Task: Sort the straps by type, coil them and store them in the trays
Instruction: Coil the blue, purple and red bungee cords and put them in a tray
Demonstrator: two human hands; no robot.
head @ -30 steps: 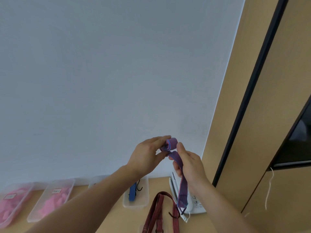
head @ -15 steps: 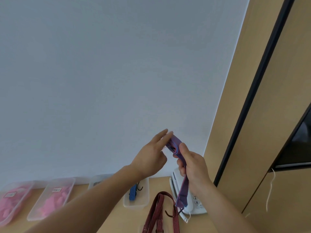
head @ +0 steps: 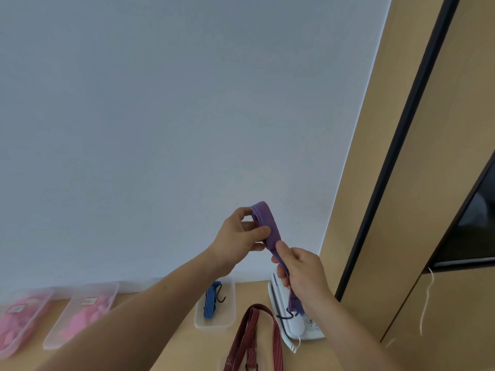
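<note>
Facing white wall (head: 160, 129), wood desk (head: 174, 333) w/ trays (head: 214, 327).

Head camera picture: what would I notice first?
Probably the purple strap, held up mid-picture before the pale wall: the left hand pinches its looped top, the right hand grips it lower down. Below on the wooden table, a blue striped strap lies in a clear tray, a dark red striped strap beside it.

Purple strap (head: 270, 228) half coiled, blue strap (head: 211, 299) in tray (head: 230, 303)
</note>
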